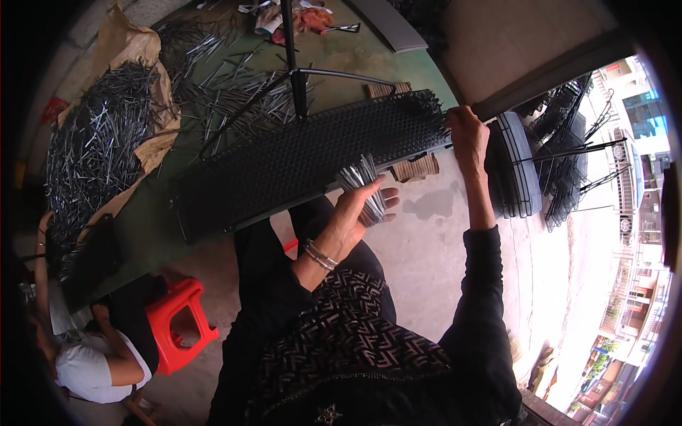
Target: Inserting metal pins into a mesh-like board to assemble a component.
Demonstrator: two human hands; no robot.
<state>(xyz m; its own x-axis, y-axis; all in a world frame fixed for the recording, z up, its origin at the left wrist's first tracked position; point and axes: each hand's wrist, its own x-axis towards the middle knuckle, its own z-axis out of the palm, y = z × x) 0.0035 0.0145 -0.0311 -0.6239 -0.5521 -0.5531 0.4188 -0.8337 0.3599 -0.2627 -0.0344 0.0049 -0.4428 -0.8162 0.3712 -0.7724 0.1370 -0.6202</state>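
My left hand [347, 216] is wrapped round a bundle of thin, shiny metal strips [362, 176], just in front of a long black mesh panel [284, 162]. The panel lies along the near edge of the green table, and a black metal frame with an upright post [298, 92] stands at its back. At the panel's right end my right hand [469, 142] is closed, with its fingertips against the mesh edge. Anything between those fingertips is too small to make out.
Loose strips [241, 99] lie on the table beside torn brown paper [155, 145] heaped with more. Folded cardboard [415, 168] sits under the panel. Black wire racks [522, 163] stand at right. A co-worker in white [106, 366] is at lower left by a red stool [177, 319].
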